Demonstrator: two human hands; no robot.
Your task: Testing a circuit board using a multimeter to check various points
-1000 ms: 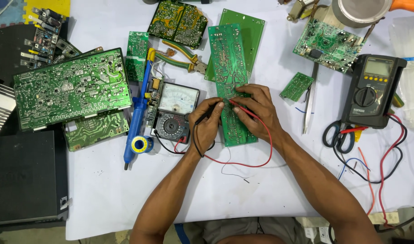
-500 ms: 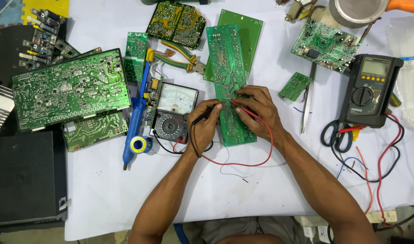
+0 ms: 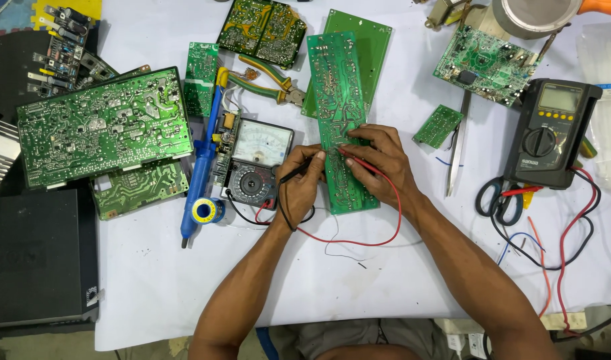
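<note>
Probes are down on the long green circuit board in the head view: my left hand is pinched closed around the black probe, my right hand closed around the red probe, tips nearly meeting on the solder side between my hands. Just left of my left hand sits the analog meter, its red lead looping under my right wrist. I judge this the testing step; the next move calls for steady tips while I read the dial. Compared with half a second ago, my hands have barely shifted.
</note>
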